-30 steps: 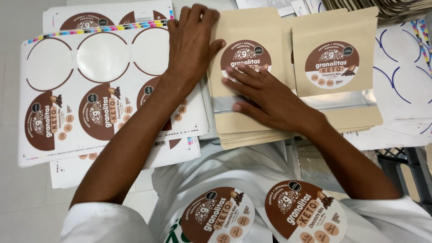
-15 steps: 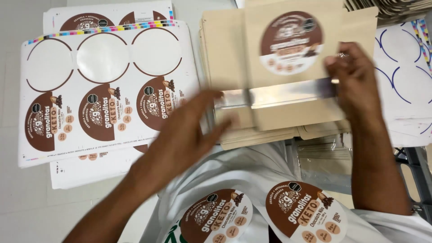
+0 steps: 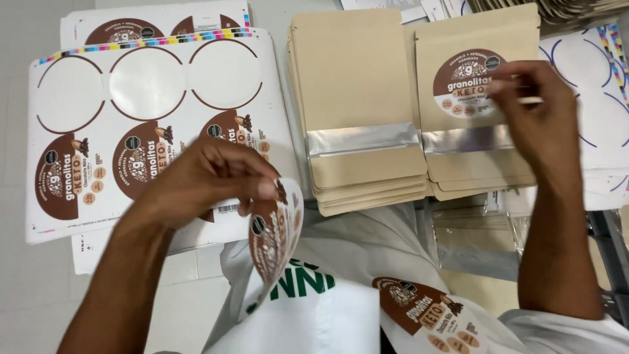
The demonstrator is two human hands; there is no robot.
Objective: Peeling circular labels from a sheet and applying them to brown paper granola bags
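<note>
My left hand (image 3: 209, 180) pinches a round brown-and-white sticker (image 3: 275, 233) that curls down over my white shirt. My right hand (image 3: 540, 115) rests on the right stack of kraft pouches (image 3: 472, 137), whose top pouch carries a round brown label (image 3: 466, 82); its fingers are partly curled at the pouch's right edge. The left stack of plain kraft pouches (image 3: 357, 98), each with a clear window strip, lies between my hands. A second round sticker (image 3: 429, 314) is stuck on my shirt lower down.
A white sticker sheet (image 3: 137, 128) with three peeled circles and brown round labels lies at the left, over more sheets. Peeled backing sheets (image 3: 599, 92) sit at the right edge. Clear plastic bags (image 3: 478, 236) lie under the pouch stacks.
The labelled pouch moved from the left stack onto the right stack. My left hand dropped back and lifted one sticker off my shirt.
</note>
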